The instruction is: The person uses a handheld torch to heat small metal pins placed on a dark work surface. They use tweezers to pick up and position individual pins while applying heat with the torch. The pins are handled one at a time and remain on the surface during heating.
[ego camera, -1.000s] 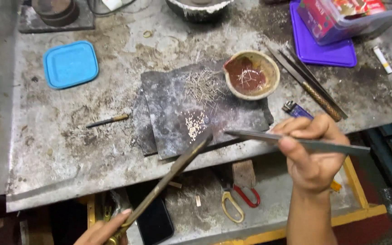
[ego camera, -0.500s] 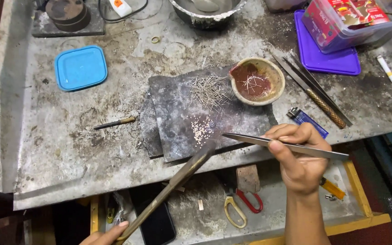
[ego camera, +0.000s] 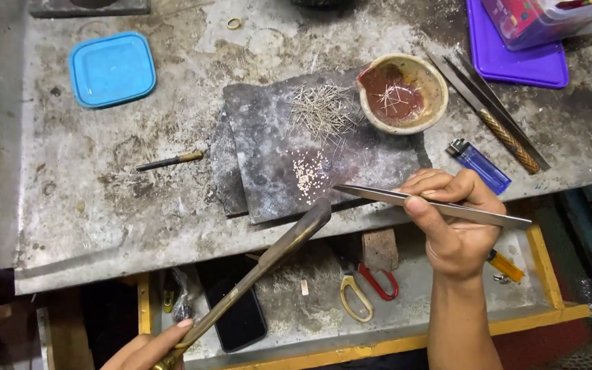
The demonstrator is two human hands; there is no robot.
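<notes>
- Steel tweezers (ego camera: 433, 204) pinched between thumb and fingers of the right hand (ego camera: 455, 223), lying nearly level, tips pointing left and ending just beside the small pale beads (ego camera: 311, 175).
- Brass-coloured blowpipe (ego camera: 262, 267) gripped at its lower end by the left hand (ego camera: 151, 349), only partly in view at the bottom edge; bent tip raised toward the front edge of the dark slab (ego camera: 310, 147), near the tweezer tips.
- Beads clustered on the slab, close to its front edge; heap of thin wire bits (ego camera: 323, 109) farther back on the same slab.
- Round clay bowl (ego camera: 405, 92) with reddish paste, touching the slab's back right corner.
- Grey, stained counter (ego camera: 104, 205) carrying a blue square lid (ego camera: 112, 68) at back left and a small pointed tool (ego camera: 170, 161) left of the slab.
- Blue lighter (ego camera: 479, 166) just behind the right hand; long files (ego camera: 495, 123) beside the bowl.
- Open drawer below the counter with red-and-yellow scissors (ego camera: 368, 291) and a dark phone (ego camera: 238, 322).
</notes>
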